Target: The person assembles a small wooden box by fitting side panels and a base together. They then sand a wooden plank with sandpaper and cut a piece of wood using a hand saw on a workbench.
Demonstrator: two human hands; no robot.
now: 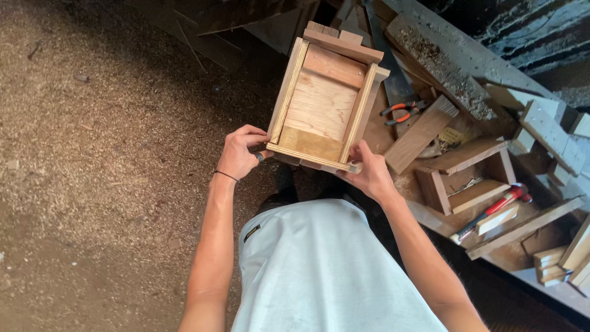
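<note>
I see a sawdust floor (92, 154) and a cluttered counter (442, 221) with pliers (399, 112) and hammer (491, 212). Both hands, left (241, 154) and right (369, 175), grip the box (322, 104) above the floor.

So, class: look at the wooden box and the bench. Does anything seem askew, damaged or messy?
The wooden box looks square and whole, held by the left hand and right hand. Only oddities: sawdust heaped on a plank, and offcuts scattered around the hammer.

Sawdust floor (92, 154) to the left lies open. Rightward, pliers (401, 112), hammer (491, 212) and wood offcuts (424, 132) crowd the worktop (448, 224).
</note>
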